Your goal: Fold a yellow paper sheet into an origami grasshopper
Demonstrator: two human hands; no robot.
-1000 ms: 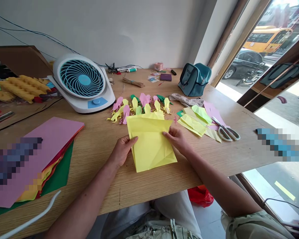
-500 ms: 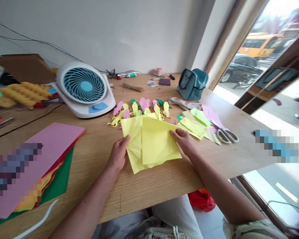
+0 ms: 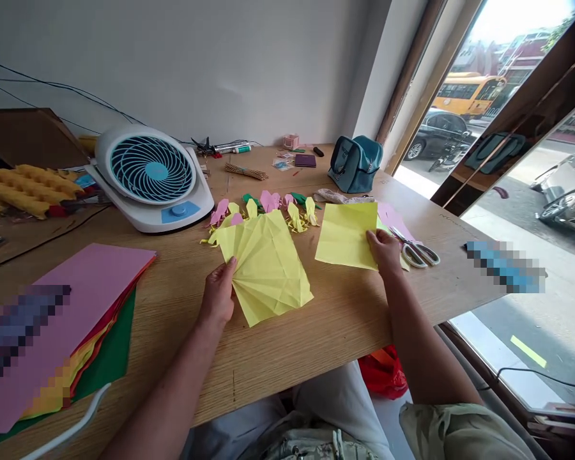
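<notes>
My left hand (image 3: 219,291) is closed on the left edge of a creased yellow paper sheet (image 3: 268,271), whose fold lines fan out from near my thumb. A second, smoother yellow paper square (image 3: 347,235) is pinched at its right edge by my right hand (image 3: 384,250). The two sheets are apart, with bare wood showing between them. Behind the creased sheet lie several small cut-paper shapes (image 3: 269,201) in pink, yellow and green. Just right of my right hand are white-handled scissors (image 3: 419,253), beside a pink paper piece (image 3: 395,219).
At the back left stands a white fan (image 3: 156,176). A stack of coloured paper (image 3: 91,275) lies at the left, with a white cable (image 3: 71,428) in front. A teal bag (image 3: 357,165) and a bundle of sticks (image 3: 246,171) are farther back. The table edge (image 3: 311,377) faces me.
My right hand has moved right with the smooth yellow square, separating it from the creased sheet, which stays in my left hand. The view has shifted slightly right.
</notes>
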